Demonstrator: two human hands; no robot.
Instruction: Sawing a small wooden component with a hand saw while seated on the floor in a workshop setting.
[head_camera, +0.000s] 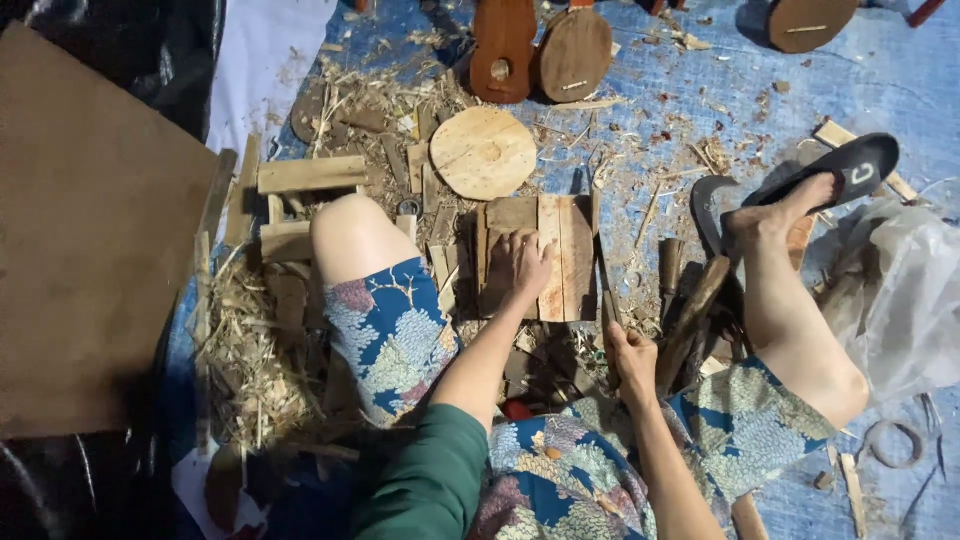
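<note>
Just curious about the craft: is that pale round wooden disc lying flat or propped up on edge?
Flat. The disc shows its full round face to the downward-looking camera, resting on shavings.

Left hand (520, 262) on plank board (535, 257); round disc (483, 152) behind it, right hand (630, 355) at its right

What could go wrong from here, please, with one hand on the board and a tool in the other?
1. The left hand rests flat on the wooden board close to the long tool gripped by the right hand; a slip might cut it.
2. Bare legs sit among wood scraps; splinters seem likely.
</note>
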